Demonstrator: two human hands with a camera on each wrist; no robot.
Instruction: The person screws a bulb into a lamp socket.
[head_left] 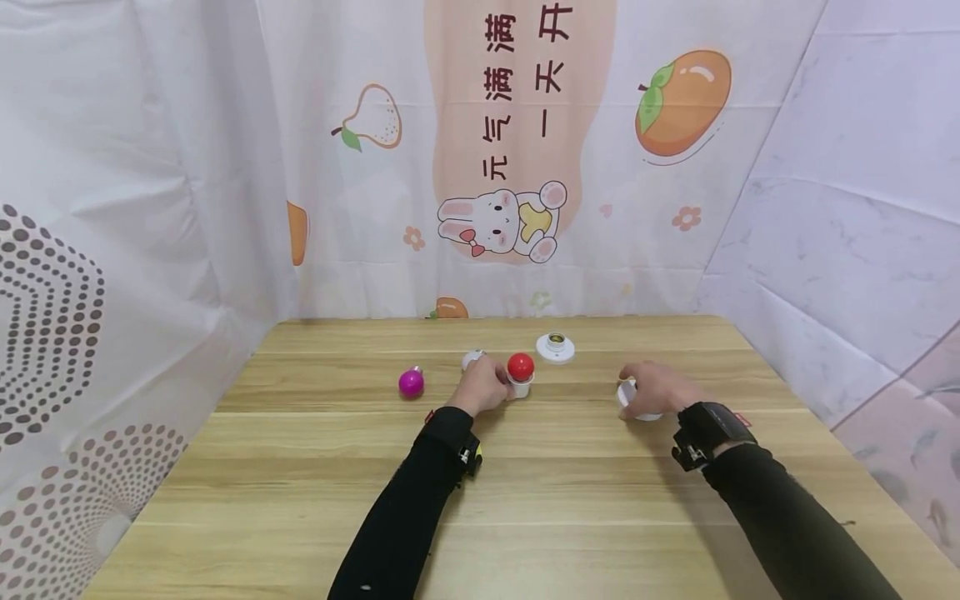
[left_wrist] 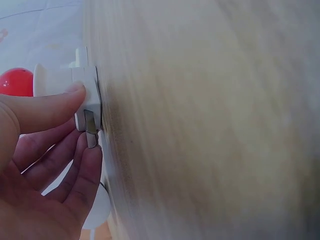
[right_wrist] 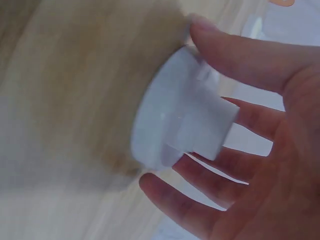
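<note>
At mid-table, the left hand (head_left: 482, 385) grips the white lamp socket (left_wrist: 75, 92) carrying a red bulb (head_left: 521, 366), while the right hand (head_left: 654, 389) curls round a bare socket (right_wrist: 175, 125) (the magenta bulb (head_left: 411, 382) lies unfitted at left)

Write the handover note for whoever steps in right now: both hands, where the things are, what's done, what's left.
Left hand: pinches the white socket base that carries the red bulb.
Right hand: fingers curled around a white lamp socket standing on the table.
Elsewhere: magenta bulb lies loose to the left; an empty socket sits at the back.
Done: the red bulb sits in its base.
Left, probably: the magenta bulb and the other sockets.
</note>
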